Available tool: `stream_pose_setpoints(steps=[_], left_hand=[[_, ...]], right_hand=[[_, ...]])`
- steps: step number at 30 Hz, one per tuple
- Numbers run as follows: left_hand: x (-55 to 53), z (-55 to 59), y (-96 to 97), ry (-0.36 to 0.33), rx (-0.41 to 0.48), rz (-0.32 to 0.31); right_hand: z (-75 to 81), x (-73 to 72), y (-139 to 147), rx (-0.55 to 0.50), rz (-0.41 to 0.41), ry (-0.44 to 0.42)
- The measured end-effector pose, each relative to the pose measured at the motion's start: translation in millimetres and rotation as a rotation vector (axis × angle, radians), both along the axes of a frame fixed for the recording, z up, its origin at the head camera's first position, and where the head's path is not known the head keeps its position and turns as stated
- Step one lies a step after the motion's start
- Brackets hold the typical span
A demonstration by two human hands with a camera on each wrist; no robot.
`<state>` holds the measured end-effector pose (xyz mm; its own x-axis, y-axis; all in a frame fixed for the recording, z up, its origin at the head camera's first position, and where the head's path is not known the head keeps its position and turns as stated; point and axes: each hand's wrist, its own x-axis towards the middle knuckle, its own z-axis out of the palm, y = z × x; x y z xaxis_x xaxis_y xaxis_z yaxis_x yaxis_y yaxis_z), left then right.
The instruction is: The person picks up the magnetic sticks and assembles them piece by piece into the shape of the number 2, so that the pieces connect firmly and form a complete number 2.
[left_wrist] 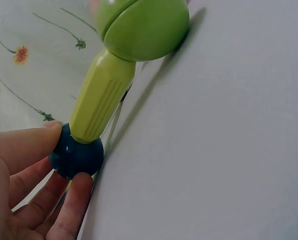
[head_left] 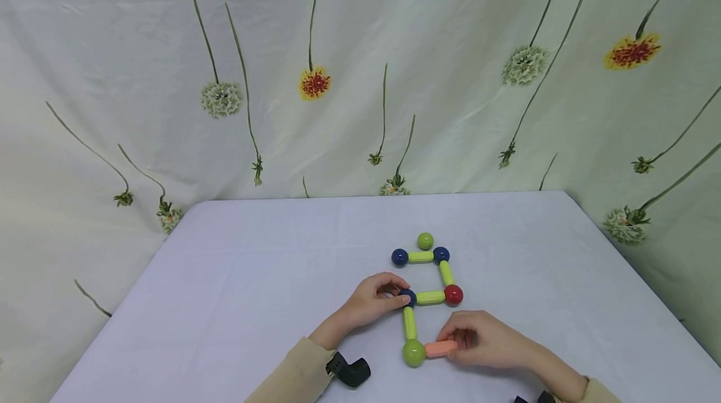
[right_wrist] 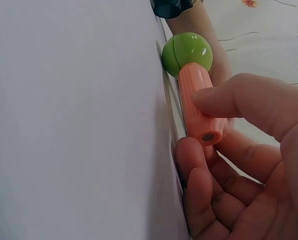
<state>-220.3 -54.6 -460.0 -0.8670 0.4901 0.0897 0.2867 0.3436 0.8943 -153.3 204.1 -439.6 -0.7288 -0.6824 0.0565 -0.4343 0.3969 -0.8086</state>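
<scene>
My left hand [head_left: 372,298] pinches a dark blue ball [left_wrist: 77,159] between thumb and fingers. From that ball one yellow-green rod [head_left: 430,298] runs right to a red ball [head_left: 454,295], and another yellow-green rod [left_wrist: 102,97] runs toward me to a large green ball [head_left: 414,353]. My right hand [head_left: 490,339] holds an orange-pink rod [right_wrist: 196,100] by thumb and fingers. One end of this rod touches the green ball [right_wrist: 188,52]; its other end shows a grey round tip in the right wrist view.
Beyond the red ball, a rod [head_left: 447,273] leads to a second blue ball [head_left: 442,255], joined by another rod [head_left: 420,257] to a third blue ball [head_left: 400,257]. A smaller green ball [head_left: 425,241] lies just behind. All this is on a white-covered table [head_left: 253,265] before a flowered curtain [head_left: 349,15].
</scene>
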Motion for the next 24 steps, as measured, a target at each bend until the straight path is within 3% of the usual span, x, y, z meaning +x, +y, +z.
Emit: stream_pose_setpoints(steps=[12,24], left_hand=[[0.3,0.8,-0.1,-0.003,0.006,-0.010],[0.1,0.5,0.4,-0.007,-0.001,0.001]], right_hand=[[1.3,-4.6,6.6,0.016,-0.002,-0.059],[-1.9,-5.2,5.6,-0.065,0.026,-0.055]])
